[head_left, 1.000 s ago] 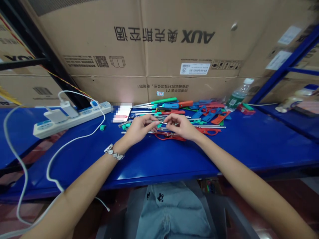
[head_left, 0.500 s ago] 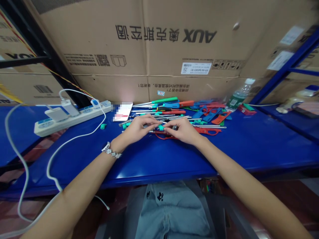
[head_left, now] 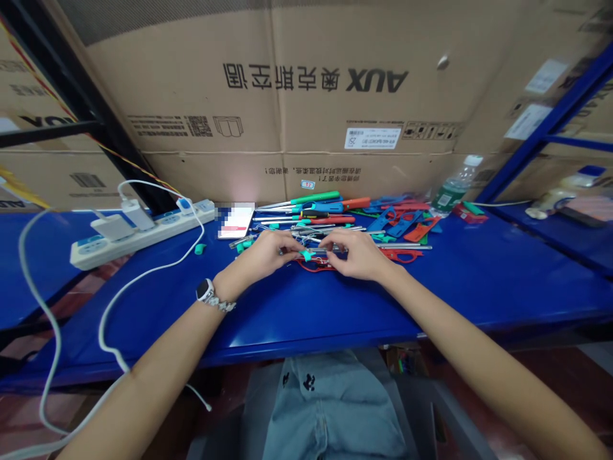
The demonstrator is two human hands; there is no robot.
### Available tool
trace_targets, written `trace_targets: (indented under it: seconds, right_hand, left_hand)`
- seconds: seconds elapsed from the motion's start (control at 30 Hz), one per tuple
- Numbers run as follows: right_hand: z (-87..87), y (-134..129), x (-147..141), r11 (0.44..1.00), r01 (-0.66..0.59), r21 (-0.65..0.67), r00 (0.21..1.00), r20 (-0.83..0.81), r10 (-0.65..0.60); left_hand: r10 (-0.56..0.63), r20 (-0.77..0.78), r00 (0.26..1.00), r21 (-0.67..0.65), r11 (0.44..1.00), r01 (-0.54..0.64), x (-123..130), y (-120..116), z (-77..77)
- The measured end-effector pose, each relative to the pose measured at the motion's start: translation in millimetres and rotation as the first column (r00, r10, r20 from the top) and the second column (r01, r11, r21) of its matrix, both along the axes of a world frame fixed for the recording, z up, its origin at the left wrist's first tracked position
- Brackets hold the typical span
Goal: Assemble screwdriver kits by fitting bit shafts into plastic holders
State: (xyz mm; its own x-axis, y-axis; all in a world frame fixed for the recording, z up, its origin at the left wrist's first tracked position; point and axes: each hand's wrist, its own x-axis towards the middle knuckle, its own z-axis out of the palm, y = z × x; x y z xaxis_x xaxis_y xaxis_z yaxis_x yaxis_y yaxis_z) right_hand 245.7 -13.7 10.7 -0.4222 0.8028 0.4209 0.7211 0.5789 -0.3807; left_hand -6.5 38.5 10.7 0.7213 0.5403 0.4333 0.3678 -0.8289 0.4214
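My left hand (head_left: pixel 274 254) pinches a small teal-green plastic part (head_left: pixel 306 255) between thumb and fingertips, just above the blue table. Close on its right, my right hand (head_left: pixel 357 254) has thumb and forefinger parted, with no held thing visible between them. Under and behind both hands lies a heap of long-reach lighter parts: metal tubes (head_left: pixel 407 247), a red handle frame (head_left: pixel 405 256), blue casings (head_left: pixel 407 223) and an orange casing (head_left: pixel 424 228). Thin wires and more small green parts lie among the tubes, partly hidden by my fingers.
A white power strip (head_left: pixel 143 233) with plugged-in chargers and a loose white cable (head_left: pixel 143 267) lies at the left. Behind the heap are a white card-like item (head_left: pixel 238 220) and a large cardboard box (head_left: pixel 306 121). A plastic bottle (head_left: pixel 453 191) stands at the right.
My right fingers have come away from the small green part and spread apart. My left hand still pinches it. The view has tilted slightly upward.
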Motion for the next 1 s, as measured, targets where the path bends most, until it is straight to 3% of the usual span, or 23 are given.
trace_targets:
  seconds: [0.2,0.4,1.0]
  right_hand:
    - [-7.2,-12.7,11.6,0.997,0.037,-0.071,0.993,0.119,-0.029]
    - [-10.7,-13.2,14.5,0.994,-0.029,-0.105,0.996,0.075,0.037]
    - [-13.1,-10.5,17.0,0.994,-0.036,-0.1,0.996,0.073,0.043]
  left_hand:
    - [-0.002,-0.055,0.998,0.007,1.0,0.003,3.1,0.2,-5.0]
    - [-0.01,-0.106,0.994,0.002,1.0,0.01,6.2,0.7,-8.1]
    - [-0.043,-0.15,0.988,-0.011,0.999,0.041,7.8,4.3,-6.9]
